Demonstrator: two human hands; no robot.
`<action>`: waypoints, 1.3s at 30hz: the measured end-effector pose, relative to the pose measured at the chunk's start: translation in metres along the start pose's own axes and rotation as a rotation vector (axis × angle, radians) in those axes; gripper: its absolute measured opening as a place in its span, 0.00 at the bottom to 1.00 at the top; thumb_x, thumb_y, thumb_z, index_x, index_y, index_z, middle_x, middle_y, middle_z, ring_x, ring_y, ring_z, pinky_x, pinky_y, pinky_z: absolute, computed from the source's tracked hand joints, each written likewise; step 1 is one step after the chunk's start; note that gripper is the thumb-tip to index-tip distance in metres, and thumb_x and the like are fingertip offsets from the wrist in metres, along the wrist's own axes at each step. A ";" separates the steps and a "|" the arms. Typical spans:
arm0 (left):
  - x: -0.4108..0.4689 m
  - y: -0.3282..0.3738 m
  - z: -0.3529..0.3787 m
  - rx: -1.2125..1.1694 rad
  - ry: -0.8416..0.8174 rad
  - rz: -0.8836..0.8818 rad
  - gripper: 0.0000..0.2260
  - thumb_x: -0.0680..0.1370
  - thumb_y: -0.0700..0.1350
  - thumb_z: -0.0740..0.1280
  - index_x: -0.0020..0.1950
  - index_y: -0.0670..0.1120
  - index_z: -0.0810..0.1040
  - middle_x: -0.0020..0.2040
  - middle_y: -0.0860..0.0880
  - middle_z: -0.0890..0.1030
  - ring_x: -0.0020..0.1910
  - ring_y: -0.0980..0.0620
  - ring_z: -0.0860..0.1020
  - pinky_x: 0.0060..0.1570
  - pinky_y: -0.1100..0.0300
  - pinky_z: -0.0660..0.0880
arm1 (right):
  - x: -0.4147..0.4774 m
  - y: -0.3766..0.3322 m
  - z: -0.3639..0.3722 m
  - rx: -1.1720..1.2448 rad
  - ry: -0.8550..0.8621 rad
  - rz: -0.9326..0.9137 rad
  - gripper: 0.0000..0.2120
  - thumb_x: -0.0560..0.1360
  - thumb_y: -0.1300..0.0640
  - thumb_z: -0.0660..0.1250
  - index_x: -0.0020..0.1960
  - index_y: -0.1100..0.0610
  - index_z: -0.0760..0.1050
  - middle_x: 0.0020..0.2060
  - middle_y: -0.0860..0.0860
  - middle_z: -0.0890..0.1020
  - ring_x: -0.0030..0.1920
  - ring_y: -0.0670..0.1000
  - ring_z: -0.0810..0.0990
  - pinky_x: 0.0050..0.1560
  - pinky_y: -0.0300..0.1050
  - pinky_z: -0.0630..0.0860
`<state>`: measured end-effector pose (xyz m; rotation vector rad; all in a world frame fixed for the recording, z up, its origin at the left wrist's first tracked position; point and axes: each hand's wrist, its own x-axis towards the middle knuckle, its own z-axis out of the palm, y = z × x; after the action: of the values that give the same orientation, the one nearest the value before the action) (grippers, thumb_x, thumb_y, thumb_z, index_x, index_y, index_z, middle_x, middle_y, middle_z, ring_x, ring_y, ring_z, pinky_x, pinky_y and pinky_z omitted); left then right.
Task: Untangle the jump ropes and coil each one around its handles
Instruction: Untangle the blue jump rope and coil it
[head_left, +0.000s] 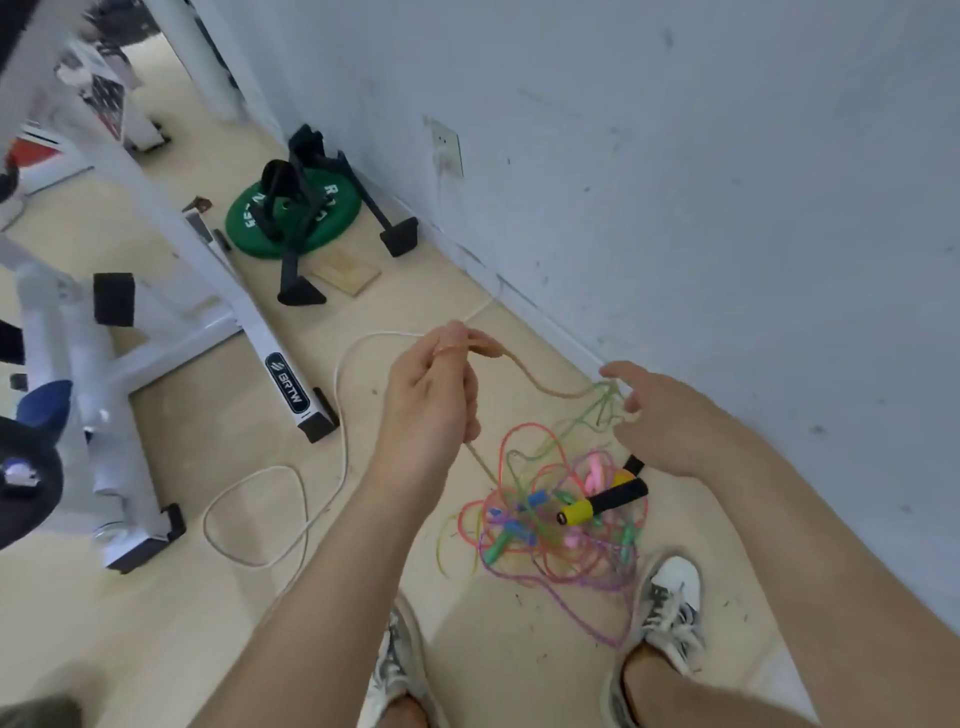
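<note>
A tangle of thin jump ropes (556, 525) in pink, red, green, purple and yellow lies on the floor by the wall, with small blue, green and pink handles in it. A yellow-and-black handle (597, 501) rests on top. My left hand (431, 400) is raised above the floor and shut on an orange rope (524, 371), which loops over my fingers and runs right. My right hand (660, 415) hovers over the heap with fingers apart, its fingertips touching green rope strands (597, 410).
A white cable (340, 400) loops across the floor left of the heap, running from a wall socket (447, 150). A white gym frame (283, 374) stands at left. A green weight plate (293, 213) with black stands sits farther back. My shoes (670, 597) stand beside the heap.
</note>
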<state>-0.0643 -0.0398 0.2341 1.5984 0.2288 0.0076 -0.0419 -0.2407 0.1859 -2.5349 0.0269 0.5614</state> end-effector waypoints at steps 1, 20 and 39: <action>0.003 -0.003 0.003 -0.058 -0.038 -0.052 0.18 0.83 0.46 0.55 0.39 0.45 0.78 0.25 0.52 0.60 0.24 0.53 0.57 0.24 0.64 0.56 | 0.001 -0.008 0.002 0.017 -0.106 -0.033 0.34 0.75 0.59 0.66 0.76 0.44 0.56 0.67 0.53 0.69 0.61 0.52 0.73 0.52 0.43 0.70; 0.071 -0.011 -0.105 1.058 0.087 -0.171 0.20 0.72 0.37 0.59 0.56 0.56 0.76 0.61 0.44 0.74 0.58 0.46 0.73 0.53 0.52 0.73 | 0.012 -0.062 0.004 0.917 -0.324 -0.088 0.12 0.82 0.56 0.59 0.48 0.60 0.78 0.27 0.47 0.62 0.26 0.45 0.60 0.28 0.38 0.61; 0.071 -0.015 -0.111 0.260 0.561 0.083 0.11 0.80 0.48 0.62 0.42 0.50 0.80 0.29 0.56 0.69 0.25 0.62 0.66 0.28 0.70 0.65 | 0.013 -0.051 0.012 0.562 -0.486 -0.129 0.07 0.81 0.59 0.63 0.45 0.57 0.71 0.29 0.54 0.71 0.30 0.55 0.79 0.36 0.46 0.78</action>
<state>-0.0131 0.0805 0.2147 1.8370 0.6174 0.5139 -0.0277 -0.1894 0.1966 -1.7991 -0.1352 0.9501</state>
